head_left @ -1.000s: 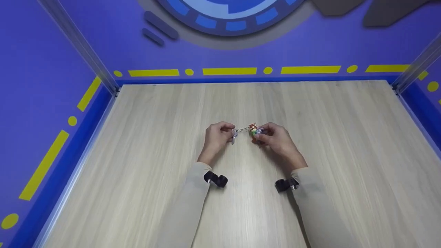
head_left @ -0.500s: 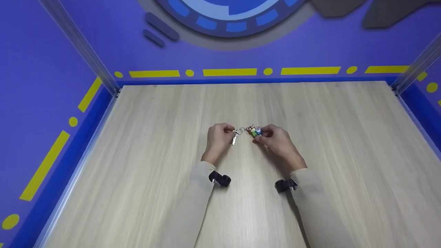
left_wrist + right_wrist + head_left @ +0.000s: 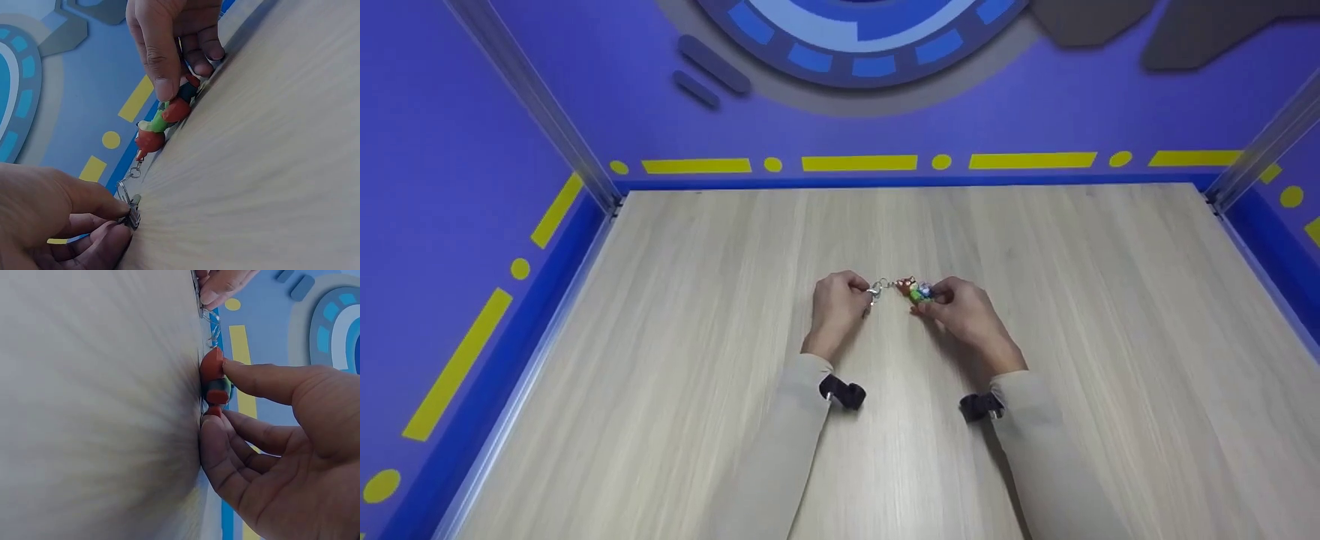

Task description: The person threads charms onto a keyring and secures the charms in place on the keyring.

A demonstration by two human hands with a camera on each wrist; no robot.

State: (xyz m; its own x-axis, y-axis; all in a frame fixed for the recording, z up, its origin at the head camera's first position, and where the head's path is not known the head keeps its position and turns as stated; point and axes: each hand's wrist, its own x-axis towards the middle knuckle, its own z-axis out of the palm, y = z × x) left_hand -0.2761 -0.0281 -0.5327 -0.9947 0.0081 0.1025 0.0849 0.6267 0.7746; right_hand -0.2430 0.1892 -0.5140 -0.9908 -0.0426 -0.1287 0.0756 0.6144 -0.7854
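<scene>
A fox figurine keychain [image 3: 906, 286], red-brown with a green top, lies tilted low over the table at mid-frame in the head view. A small bluish-purple part [image 3: 925, 288] sits beside its body. My right hand [image 3: 969, 311] pinches the figurine's lower body between thumb and fingers, as the right wrist view also shows. From the fox's head [image 3: 151, 139] a short chain [image 3: 134, 171] leads to a metal split ring [image 3: 122, 191]. Silvery keys [image 3: 134, 216] hang on that ring, pinched by the thumb and fingers of my left hand [image 3: 838, 309]. Fingertips partly cover the keys.
A pale wood-grain table [image 3: 697, 300] lies under both hands. Blue panels with yellow dashes rise at the back [image 3: 870, 135] and left [image 3: 450, 225], joined by a metal corner post [image 3: 540, 105]. Black cameras [image 3: 844, 392] are strapped at both wrists.
My left hand has shifted slightly right, toward the right hand. The fox has tipped over, its head leaning left. The keys, seen hanging lengthwise before, have turned and now show less.
</scene>
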